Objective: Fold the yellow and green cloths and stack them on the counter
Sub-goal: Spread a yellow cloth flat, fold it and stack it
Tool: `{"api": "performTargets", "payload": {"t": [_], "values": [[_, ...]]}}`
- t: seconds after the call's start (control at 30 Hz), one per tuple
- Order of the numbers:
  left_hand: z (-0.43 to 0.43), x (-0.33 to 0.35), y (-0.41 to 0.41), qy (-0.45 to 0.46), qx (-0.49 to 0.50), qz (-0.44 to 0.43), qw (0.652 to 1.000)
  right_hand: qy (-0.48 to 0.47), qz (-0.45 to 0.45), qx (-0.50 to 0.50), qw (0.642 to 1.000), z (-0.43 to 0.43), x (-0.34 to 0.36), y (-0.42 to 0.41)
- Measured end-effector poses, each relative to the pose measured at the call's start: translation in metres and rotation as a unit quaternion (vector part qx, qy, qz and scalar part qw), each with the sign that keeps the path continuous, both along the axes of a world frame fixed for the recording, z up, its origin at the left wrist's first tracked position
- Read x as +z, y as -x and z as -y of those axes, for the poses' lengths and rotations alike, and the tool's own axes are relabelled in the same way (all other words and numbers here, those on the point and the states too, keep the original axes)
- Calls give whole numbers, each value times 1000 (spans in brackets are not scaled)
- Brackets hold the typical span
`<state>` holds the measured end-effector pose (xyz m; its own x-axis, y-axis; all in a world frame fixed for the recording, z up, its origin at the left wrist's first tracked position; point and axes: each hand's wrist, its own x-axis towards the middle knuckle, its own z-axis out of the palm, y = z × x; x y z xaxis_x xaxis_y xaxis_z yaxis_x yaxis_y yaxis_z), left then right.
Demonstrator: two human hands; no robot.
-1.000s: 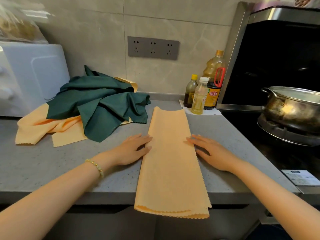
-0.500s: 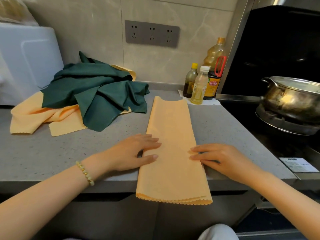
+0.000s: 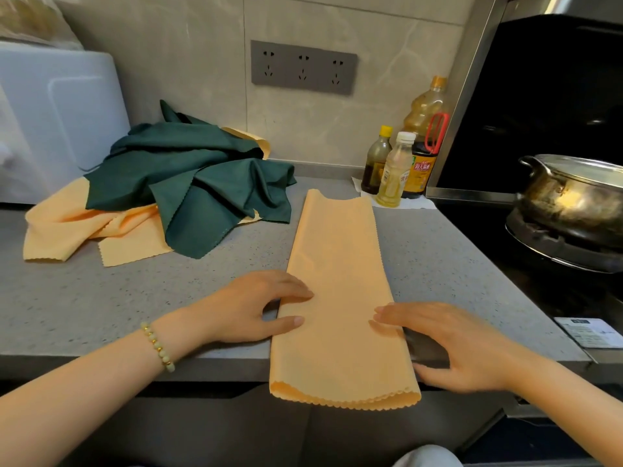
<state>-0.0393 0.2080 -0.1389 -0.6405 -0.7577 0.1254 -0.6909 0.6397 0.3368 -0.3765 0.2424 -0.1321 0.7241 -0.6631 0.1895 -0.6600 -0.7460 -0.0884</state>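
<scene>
Two hands flank the folded yellow cloth (image 3: 340, 271) on the counter (image 3: 101, 298).
Fingers uncurled, the left hand (image 3: 249, 308) and right hand (image 3: 455, 345) touch its long edges; its near end overhangs the counter's front.

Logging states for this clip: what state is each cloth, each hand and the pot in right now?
Yellow strip: folded lengthwise, flat, near end overhanging the counter.
Green cloth heap: unfolded, crumpled.
Yellow pile: unfolded, partly covered by that heap.
Left hand: open, touching the strip's left edge.
Right hand: open, touching its right edge.
Pot: lid on.
</scene>
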Motion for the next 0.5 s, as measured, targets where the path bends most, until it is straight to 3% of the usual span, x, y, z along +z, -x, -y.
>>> {"api": "performTargets", "payload": {"t": [0.1, 0.23, 0.33, 0.5], "values": [[-5, 5, -6, -18, 2, -5, 1000, 49, -28, 0, 998, 1, -6, -4], [-12, 5, -10, -88, 2, 22, 996, 82, 3, -9, 997, 13, -9, -15], [-12, 2, -14, -119, -4, -11, 993, 92, 38, -22, 995, 22, -5, -24], [-9, 5, -14, -162, 17, -101, 981, -31, 136, -164, 977, 40, 2, -33]]}}
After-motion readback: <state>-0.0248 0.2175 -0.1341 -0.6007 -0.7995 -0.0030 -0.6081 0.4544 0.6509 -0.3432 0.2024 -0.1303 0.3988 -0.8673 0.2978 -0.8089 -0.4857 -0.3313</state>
